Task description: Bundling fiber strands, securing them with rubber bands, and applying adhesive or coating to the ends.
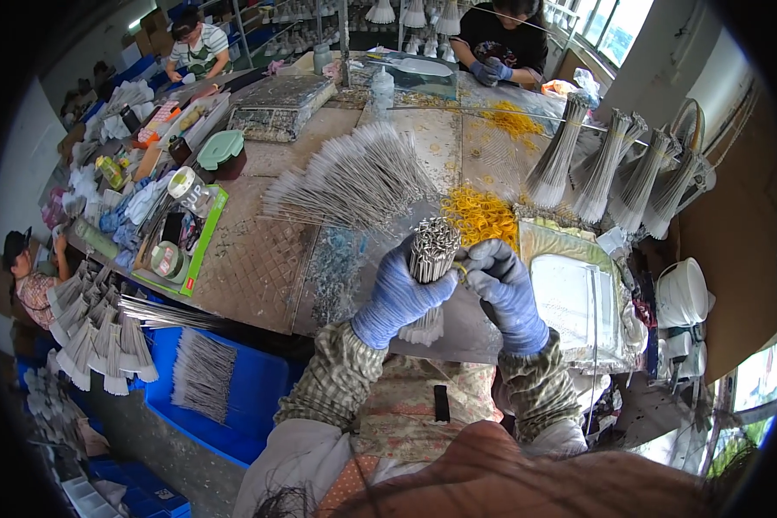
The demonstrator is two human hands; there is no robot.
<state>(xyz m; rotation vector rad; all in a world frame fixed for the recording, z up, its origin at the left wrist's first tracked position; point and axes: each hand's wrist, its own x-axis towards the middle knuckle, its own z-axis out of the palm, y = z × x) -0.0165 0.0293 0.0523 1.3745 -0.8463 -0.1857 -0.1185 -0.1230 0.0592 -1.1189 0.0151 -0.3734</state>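
My left hand (406, 293), in a blue-grey work glove, is wrapped round an upright bundle of wire brushes (434, 246). The looped metal ends of the bundle point up at me, and its pale bristles show below the hand. Beside it my right hand (502, 289), gloved with dark fingertips, pinches a yellow rubber band (463, 272) against the bundle's side. Part of the band is hidden by the fingers. Just beyond my hands lies a heap of yellow rubber bands (483, 217). A fanned pile of loose wire brushes (350, 181) spreads to the left of it.
Tied brush bundles (568, 155) hang at the right, above a white-topped tray (570, 285). A blue bin (207, 423) with brushes stands at lower left. A green-edged box (200, 246) sits on the table's left. Co-workers (496, 52) are at the far side and left.
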